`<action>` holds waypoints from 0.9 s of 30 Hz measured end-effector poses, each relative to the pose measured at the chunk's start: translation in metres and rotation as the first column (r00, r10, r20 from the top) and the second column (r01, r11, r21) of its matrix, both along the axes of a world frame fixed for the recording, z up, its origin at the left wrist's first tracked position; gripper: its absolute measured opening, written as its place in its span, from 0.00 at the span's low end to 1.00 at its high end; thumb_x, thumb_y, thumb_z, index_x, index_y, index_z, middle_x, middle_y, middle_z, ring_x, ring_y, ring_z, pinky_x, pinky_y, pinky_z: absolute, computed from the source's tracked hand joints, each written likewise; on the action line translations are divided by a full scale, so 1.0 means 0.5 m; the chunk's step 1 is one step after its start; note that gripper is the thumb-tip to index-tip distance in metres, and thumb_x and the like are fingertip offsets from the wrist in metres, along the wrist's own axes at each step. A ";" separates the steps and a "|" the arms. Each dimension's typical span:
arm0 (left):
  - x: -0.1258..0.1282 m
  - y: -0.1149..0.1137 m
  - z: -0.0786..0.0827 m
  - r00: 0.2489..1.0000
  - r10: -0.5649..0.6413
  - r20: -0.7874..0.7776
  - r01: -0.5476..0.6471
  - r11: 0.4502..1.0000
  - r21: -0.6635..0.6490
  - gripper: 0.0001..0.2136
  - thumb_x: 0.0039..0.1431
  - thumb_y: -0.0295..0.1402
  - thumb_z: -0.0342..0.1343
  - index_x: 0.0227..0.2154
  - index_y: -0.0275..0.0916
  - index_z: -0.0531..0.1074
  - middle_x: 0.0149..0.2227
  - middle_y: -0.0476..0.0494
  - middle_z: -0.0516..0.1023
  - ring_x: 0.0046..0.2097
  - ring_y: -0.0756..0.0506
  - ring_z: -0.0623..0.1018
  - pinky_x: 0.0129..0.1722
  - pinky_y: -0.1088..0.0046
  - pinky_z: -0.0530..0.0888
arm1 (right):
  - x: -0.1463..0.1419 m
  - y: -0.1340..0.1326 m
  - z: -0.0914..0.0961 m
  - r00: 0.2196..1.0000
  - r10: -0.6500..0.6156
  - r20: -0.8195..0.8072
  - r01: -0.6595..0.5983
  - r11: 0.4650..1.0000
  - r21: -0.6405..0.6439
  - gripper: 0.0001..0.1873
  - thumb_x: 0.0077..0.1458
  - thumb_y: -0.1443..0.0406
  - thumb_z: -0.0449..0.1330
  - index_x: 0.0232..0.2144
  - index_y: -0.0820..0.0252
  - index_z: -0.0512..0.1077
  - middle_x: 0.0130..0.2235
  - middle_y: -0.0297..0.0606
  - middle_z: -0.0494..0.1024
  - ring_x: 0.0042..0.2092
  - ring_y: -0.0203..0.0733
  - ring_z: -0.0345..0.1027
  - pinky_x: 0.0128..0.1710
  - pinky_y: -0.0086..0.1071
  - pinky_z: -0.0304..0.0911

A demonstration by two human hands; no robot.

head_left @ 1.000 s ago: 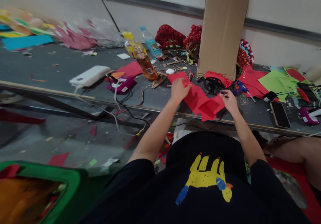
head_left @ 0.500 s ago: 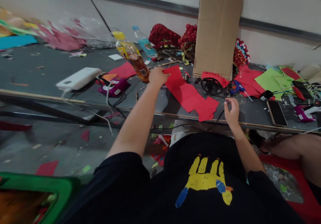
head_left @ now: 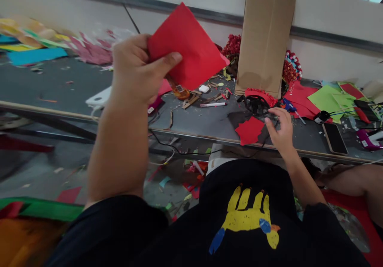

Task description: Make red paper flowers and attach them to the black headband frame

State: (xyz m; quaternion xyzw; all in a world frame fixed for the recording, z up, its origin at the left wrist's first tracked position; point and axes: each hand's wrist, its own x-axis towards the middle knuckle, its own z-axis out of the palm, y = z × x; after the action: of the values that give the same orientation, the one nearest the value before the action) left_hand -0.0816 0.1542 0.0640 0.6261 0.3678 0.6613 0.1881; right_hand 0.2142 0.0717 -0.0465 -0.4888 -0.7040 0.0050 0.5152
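Observation:
My left hand (head_left: 136, 69) is raised close to the camera, pinching a large sheet of red paper (head_left: 188, 52) by its corner between thumb and fingers. My right hand (head_left: 279, 129) rests low on the grey table (head_left: 197, 119) near its front edge, fingers spread loosely beside a small red paper scrap (head_left: 249, 130) and a black cable. Whether those fingers hold the cable is unclear. A black ring with red trim (head_left: 257, 99) lies just behind that hand.
A tall cardboard sheet (head_left: 266, 40) leans on the wall. Red paper-flower pieces (head_left: 231, 46), green and red sheets (head_left: 326, 97), a phone (head_left: 334, 137), a white marker (head_left: 213, 105) and a white power bank (head_left: 100, 97) litter the table. A green bin (head_left: 36, 209) stands at lower left.
My left hand has lifted the red sheet off the table up toward the camera. A small red scrap stays on the table. My right hand shifted slightly toward it.

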 end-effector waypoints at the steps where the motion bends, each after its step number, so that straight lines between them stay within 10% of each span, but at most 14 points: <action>1: 0.020 -0.012 -0.004 0.995 -0.068 0.071 0.066 0.997 0.026 0.24 0.33 0.47 0.70 0.28 0.33 0.72 0.28 0.52 0.72 0.30 0.52 0.70 0.45 0.57 0.72 | -0.013 -0.013 0.022 0.999 0.023 0.044 -0.024 1.000 0.010 0.16 0.58 0.55 0.54 0.47 0.52 0.68 0.48 0.42 0.73 0.54 0.49 0.64 0.56 0.48 0.58; 7: 0.168 -0.076 -0.067 0.899 -0.277 0.340 0.330 0.938 -0.107 0.20 0.43 0.41 0.66 0.37 0.38 0.69 0.37 0.48 0.76 0.37 0.47 0.78 0.40 0.66 0.77 | -0.090 -0.040 0.059 0.978 -0.018 0.209 -0.007 0.993 0.116 0.31 0.55 0.49 0.55 0.59 0.51 0.58 0.60 0.44 0.63 0.63 0.53 0.54 0.61 0.52 0.53; 11: 0.215 -0.104 -0.107 0.944 -0.308 0.117 0.328 0.912 -0.244 0.19 0.54 0.46 0.58 0.45 0.42 0.66 0.40 0.46 0.75 0.43 0.43 0.78 0.39 0.66 0.79 | -0.068 -0.017 0.046 0.988 -0.034 0.153 0.012 0.990 0.141 0.21 0.61 0.56 0.48 0.54 0.53 0.63 0.55 0.44 0.69 0.59 0.50 0.61 0.58 0.48 0.58; 16: 0.197 -0.127 -0.088 0.937 -0.116 -0.331 0.107 0.993 -0.043 0.35 0.46 0.51 0.64 0.55 0.47 0.58 0.57 0.40 0.65 0.63 0.34 0.60 0.56 0.55 0.68 | 0.002 -0.012 0.082 0.995 0.094 0.032 -0.088 0.984 -0.152 0.16 0.63 0.59 0.47 0.44 0.55 0.71 0.41 0.40 0.78 0.43 0.46 0.72 0.44 0.41 0.67; 20: 0.188 -0.136 -0.062 0.776 -0.161 -0.609 0.193 0.981 -0.014 0.35 0.45 0.54 0.62 0.54 0.45 0.63 0.54 0.43 0.69 0.62 0.33 0.63 0.62 0.50 0.57 | 0.040 -0.014 0.133 0.960 0.279 0.033 -0.249 0.898 -0.363 0.13 0.59 0.59 0.53 0.41 0.57 0.73 0.36 0.37 0.77 0.36 0.43 0.71 0.37 0.35 0.65; 27: 0.213 -0.091 -0.062 0.543 -0.522 -0.658 0.454 0.842 -0.293 0.18 0.54 0.47 0.58 0.41 0.40 0.74 0.44 0.43 0.76 0.48 0.41 0.74 0.50 0.64 0.69 | 0.059 -0.009 0.145 0.785 0.602 0.148 -0.421 0.693 -0.586 0.13 0.59 0.58 0.53 0.35 0.57 0.75 0.30 0.33 0.76 0.30 0.38 0.65 0.32 0.30 0.60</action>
State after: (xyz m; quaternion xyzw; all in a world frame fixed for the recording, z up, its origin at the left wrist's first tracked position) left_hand 0.0249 0.1086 0.0330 0.9003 0.2509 0.2683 0.2334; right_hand 0.2438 0.0671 0.0262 -0.3841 -0.8596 0.2598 0.2144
